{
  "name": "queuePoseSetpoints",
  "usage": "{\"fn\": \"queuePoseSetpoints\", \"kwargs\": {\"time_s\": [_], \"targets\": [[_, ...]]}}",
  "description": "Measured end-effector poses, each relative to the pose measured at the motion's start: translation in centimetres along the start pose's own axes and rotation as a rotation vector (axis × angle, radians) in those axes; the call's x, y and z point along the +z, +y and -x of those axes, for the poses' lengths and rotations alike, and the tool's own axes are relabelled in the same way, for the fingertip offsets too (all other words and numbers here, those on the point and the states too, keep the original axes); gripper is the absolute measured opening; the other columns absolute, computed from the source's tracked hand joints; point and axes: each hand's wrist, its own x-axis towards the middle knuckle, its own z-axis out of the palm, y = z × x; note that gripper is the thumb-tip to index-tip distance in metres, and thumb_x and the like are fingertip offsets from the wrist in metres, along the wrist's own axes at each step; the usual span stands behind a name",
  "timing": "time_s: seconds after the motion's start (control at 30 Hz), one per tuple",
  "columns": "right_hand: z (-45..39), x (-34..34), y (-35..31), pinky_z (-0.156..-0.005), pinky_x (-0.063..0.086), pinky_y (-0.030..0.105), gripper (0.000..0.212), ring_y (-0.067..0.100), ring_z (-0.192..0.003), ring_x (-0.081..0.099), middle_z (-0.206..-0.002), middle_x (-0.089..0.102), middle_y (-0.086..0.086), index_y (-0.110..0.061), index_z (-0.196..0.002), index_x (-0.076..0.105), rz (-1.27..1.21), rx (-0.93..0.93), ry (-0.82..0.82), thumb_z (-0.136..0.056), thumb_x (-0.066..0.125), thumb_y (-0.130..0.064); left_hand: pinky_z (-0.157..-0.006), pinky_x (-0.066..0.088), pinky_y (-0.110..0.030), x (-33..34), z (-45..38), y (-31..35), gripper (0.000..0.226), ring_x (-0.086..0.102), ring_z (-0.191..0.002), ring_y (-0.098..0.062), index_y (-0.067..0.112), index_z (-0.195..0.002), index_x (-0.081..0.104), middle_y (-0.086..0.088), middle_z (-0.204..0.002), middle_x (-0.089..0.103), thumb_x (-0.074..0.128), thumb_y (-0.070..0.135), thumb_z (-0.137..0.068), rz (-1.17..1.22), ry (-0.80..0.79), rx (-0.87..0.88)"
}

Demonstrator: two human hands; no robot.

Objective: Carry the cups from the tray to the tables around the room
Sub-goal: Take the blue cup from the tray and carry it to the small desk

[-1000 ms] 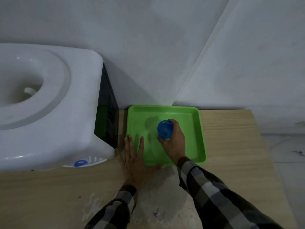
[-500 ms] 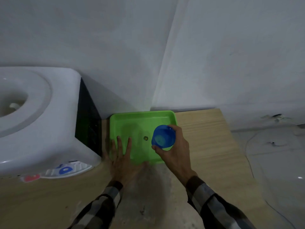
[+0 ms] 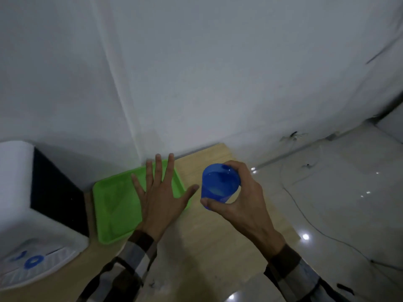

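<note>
1. Your right hand (image 3: 244,199) is wrapped around the blue cup (image 3: 219,185): thumb on the near side, fingers curled over the far rim, so that grip is closed on the cup.
2. The cup is upright with its open mouth facing the camera, held in the air above the right end of the wooden bench (image 3: 209,234), just to the right of the tray and not touching it.
3. The inside of the cup looks pale at the bottom; whether it holds liquid cannot be told.
4. Your left hand (image 3: 161,197) is flat, fingers spread and palm down, over the right half of the green tray (image 3: 113,205). This grip is open and holds nothing. Whether the palm touches the tray cannot be told.
5. The tray sits on the bench in the corner where the two white walls (image 3: 196,73) meet, its bare floor showing to the left of your hand with no cup visible on it.
6. A white water dispenser (image 3: 24,214) with a dark side panel stands on the bench just left of the tray, with blue taps at its front edge.
7. Both your forearms wear checked sleeves (image 3: 130,256).
8. To the right of the bench lies a glossy pale floor (image 3: 340,203) with light reflections and a thin cable (image 3: 305,216) trailing across it.
</note>
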Motion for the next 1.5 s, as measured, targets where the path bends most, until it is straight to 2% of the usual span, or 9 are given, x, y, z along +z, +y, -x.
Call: {"fn": "queuePoseSetpoints", "kwargs": {"time_s": [0.2, 0.43, 0.67, 0.83, 1.1, 1.23, 1.3, 1.4, 1.5], "targets": [[5.4, -12.1, 1.3, -0.089, 0.042, 0.002, 0.081, -0.009, -0.116, 0.054, -0.122, 0.057, -0.030, -0.040, -0.126, 0.048, 0.059, 0.040, 0.115, -0.058, 0.088, -0.059, -0.125, -0.020, -0.061, -0.3, 1.4, 12.7, 0.109, -0.015, -0.166, -0.017, 0.046, -0.168, -0.014, 0.005, -0.181, -0.008, 0.013, 0.103, -0.079, 0.024, -0.040, 0.202], [12.2, -25.5, 3.9, -0.090, 0.049, 0.015, 0.079, -0.004, -0.114, 0.059, -0.120, 0.062, -0.027, -0.043, -0.122, 0.050, 0.165, 0.113, 0.256, -0.054, 0.088, -0.059, -0.128, -0.018, -0.061, 3.0, 4.4, 27.3, 0.104, -0.019, -0.165, -0.014, 0.052, -0.162, -0.024, 0.008, -0.180, -0.013, 0.005, 0.104, -0.076, 0.062, -0.115, 0.418], [17.9, -36.1, 6.6, -0.085, 0.045, 0.004, 0.079, -0.005, -0.113, 0.059, -0.120, 0.060, -0.030, -0.044, -0.121, 0.051, 0.270, 0.213, 0.425, -0.054, 0.087, -0.063, -0.128, -0.019, -0.062, 6.7, 6.3, 39.8, 0.107, -0.023, -0.163, -0.013, 0.049, -0.165, -0.021, 0.009, -0.179, -0.017, 0.016, 0.102, -0.079, 0.133, -0.189, 0.617], [20.1, -41.6, 9.1, -0.082, 0.044, 0.012, 0.082, -0.009, -0.112, 0.056, -0.121, 0.056, -0.033, -0.045, -0.121, 0.051, 0.299, 0.293, 0.544, -0.051, 0.087, -0.066, -0.127, -0.021, -0.063, 9.0, 6.3, 47.7, 0.109, -0.028, -0.162, -0.014, 0.048, -0.161, -0.029, 0.009, -0.177, -0.024, 0.016, 0.100, -0.076, 0.109, -0.248, 0.720], [19.4, -50.4, 15.1, -0.085, 0.043, 0.012, 0.084, -0.011, -0.114, 0.054, -0.122, 0.054, -0.036, -0.049, -0.121, 0.051, 0.300, 0.369, 0.680, -0.048, 0.085, -0.072, -0.127, -0.022, -0.061, 15.5, 3.2, 58.6, 0.105, -0.026, -0.161, -0.011, 0.052, -0.157, -0.031, 0.012, -0.177, -0.022, 0.012, 0.100, -0.074, 0.138, -0.295, 0.868], [17.0, -55.0, 19.1, -0.089, 0.046, 0.018, 0.088, -0.008, -0.114, 0.056, -0.122, 0.056, -0.035, -0.051, -0.121, 0.050, 0.309, 0.398, 0.727, -0.045, 0.079, -0.084, -0.127, -0.021, -0.058, 19.7, -0.3, 64.3, 0.107, -0.022, -0.161, -0.007, 0.052, -0.165, -0.017, 0.012, -0.179, -0.014, 0.019, 0.100, -0.076, 0.193, -0.310, 0.920], [15.6, -57.2, 21.0, -0.090, 0.048, 0.020, 0.086, -0.007, -0.113, 0.057, -0.121, 0.056, -0.035, -0.053, -0.120, 0.049, 0.306, 0.425, 0.751, -0.045, 0.080, -0.082, -0.127, -0.020, -0.057, 21.5, -2.4, 67.4, 0.109, -0.018, -0.164, -0.008, 0.050, -0.167, -0.012, 0.012, -0.180, -0.010, 0.020, 0.100, -0.076, 0.195, -0.331, 0.937], [13.2, -60.5, 23.9, -0.088, 0.043, 0.014, 0.079, -0.011, -0.112, 0.055, -0.120, 0.054, -0.039, -0.061, -0.115, 0.045, 0.309, 0.462, 0.786, -0.045, 0.081, -0.073, -0.128, -0.016, -0.060, 24.1, -5.6, 72.4, 0.108, -0.013, -0.166, -0.011, 0.051, -0.166, -0.012, 0.012, -0.181, -0.006, 0.022, 0.099, -0.075, 0.203, -0.361, 0.974], [10.9, -64.0, 26.9, -0.087, 0.042, 0.013, 0.078, -0.012, -0.112, 0.054, -0.120, 0.054, -0.039, -0.055, -0.116, 0.049, 0.306, 0.484, 0.815, -0.046, 0.082, -0.071, -0.129, -0.016, -0.060, 26.7, -8.6, 77.2, 0.108, -0.013, -0.166, -0.011, 0.051, -0.166, -0.012, 0.012, -0.181, -0.007, 0.023, 0.098, -0.076, 0.219, -0.373, 1.006]]}}
